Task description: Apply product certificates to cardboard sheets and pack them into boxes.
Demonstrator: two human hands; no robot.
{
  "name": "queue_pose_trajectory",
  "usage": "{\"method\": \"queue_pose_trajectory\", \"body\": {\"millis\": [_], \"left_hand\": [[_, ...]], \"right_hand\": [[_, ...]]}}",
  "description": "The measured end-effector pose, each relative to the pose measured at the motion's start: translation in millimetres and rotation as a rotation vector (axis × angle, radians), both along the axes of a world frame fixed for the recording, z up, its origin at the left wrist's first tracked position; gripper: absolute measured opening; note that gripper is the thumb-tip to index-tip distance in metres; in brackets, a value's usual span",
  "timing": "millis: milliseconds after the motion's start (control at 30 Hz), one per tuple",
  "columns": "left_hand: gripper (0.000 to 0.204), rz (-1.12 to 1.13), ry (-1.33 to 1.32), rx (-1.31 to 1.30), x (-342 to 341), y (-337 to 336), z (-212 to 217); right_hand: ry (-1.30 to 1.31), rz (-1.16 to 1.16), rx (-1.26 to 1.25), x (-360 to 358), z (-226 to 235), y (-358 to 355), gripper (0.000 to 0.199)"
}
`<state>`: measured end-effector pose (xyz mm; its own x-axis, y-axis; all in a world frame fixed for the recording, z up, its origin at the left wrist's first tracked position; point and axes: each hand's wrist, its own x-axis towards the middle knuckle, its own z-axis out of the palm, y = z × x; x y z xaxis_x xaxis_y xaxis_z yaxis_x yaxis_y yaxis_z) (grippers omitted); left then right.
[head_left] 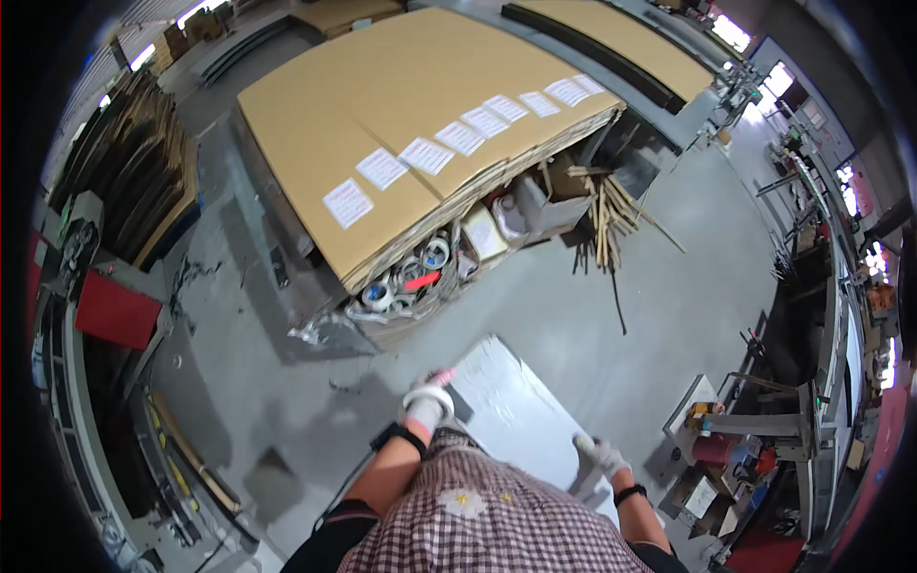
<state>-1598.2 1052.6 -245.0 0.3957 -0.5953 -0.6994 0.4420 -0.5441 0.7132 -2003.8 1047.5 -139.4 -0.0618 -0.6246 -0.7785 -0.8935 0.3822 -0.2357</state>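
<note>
Beyond the left hand (429, 396), the paper labels (460, 137) are too small to read; beside the right hand (602, 455), the apron (468, 535) partly hides the white panel (519, 406).

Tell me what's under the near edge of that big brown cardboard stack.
Under the near edge of the cardboard stack are ring-shaped rolls, a red object and thin sticks jutting out. The cardboard covers whatever lies deeper, so that can't be seen.
</note>
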Motion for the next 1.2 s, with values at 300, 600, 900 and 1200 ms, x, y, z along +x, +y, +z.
{"method": "queue_pose_trajectory", "body": {"millis": [300,600,900,1200], "left_hand": [[0.064,0.042,-0.324,-0.284,75.2,-48.4,140.6],[0.05,-0.124,0.211,-0.467,100.0,-21.9,256.9],[0.058,-0.538,-0.744,-0.703,195.8,2.5,308.5],[0.031,-0.573,-0.019,-0.74,208.4,8.0,279.6]], "right_hand": [[-0.637,0.238,-0.756,223.5,92.1,-52.4,0.048],[-0.965,0.126,-0.43,378.9,162.8,-49.3,0.021],[-1.297,-0.745,0.532,398.0,183.2,-68.5,0.035],[-1.241,-0.142,-0.18,391.5,205.0,-67.9,0.049]]}}
